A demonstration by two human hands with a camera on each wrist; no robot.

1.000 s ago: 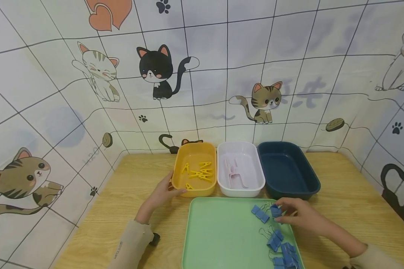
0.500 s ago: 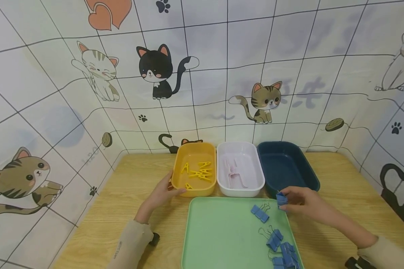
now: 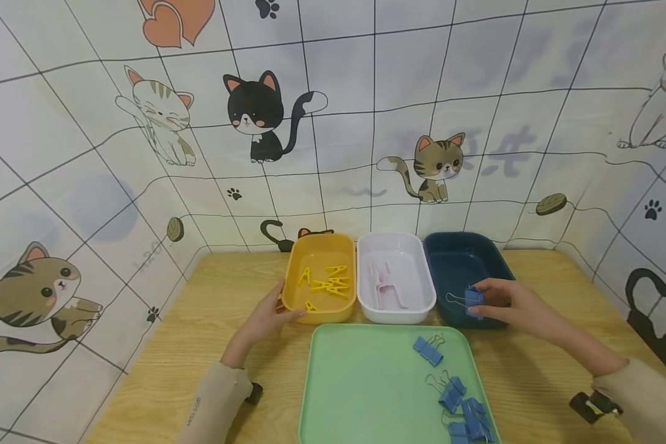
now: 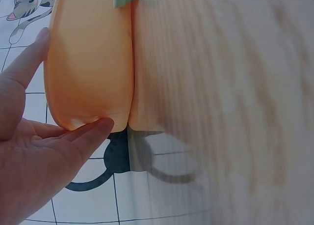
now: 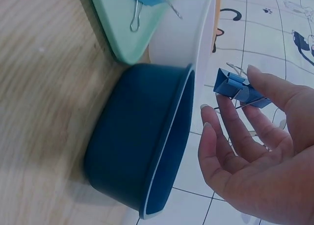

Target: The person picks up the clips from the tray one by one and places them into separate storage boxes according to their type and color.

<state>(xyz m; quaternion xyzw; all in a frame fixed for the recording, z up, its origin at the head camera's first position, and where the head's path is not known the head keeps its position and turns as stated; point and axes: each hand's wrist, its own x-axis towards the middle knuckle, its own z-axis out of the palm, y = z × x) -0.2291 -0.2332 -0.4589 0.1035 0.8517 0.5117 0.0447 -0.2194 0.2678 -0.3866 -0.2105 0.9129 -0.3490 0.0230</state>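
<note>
My right hand [image 3: 524, 308] pinches a blue binder clip [image 3: 473, 300] between thumb and fingers, over the front part of the dark blue bin [image 3: 455, 256]. In the right wrist view, the clip [image 5: 230, 85] is beyond the bin's rim, its wire handles sticking out. Several more blue binder clips [image 3: 428, 351] lie along the right side of the green tray [image 3: 361, 382]. At the left, my left hand [image 3: 266, 317] rests against the near corner of the yellow bin [image 3: 322, 317], thumb along the front and fingers at the side. The left wrist view shows fairly straight fingers touching the bin [image 4: 88, 63].
Small yellow clips [image 3: 333, 288] lie in the yellow bin. Between the outer bins stands a white bin [image 3: 396, 246] holding pale pink pieces [image 3: 387, 290]. All three bins line up on the wooden table [image 3: 200, 327], close to the cat-patterned wall [image 3: 344, 142] behind.
My right hand has lifted a blue binder clip from the tray's upper right corner and carried it forward to the dark blue bin. My left hand has stayed at the yellow bin.
</note>
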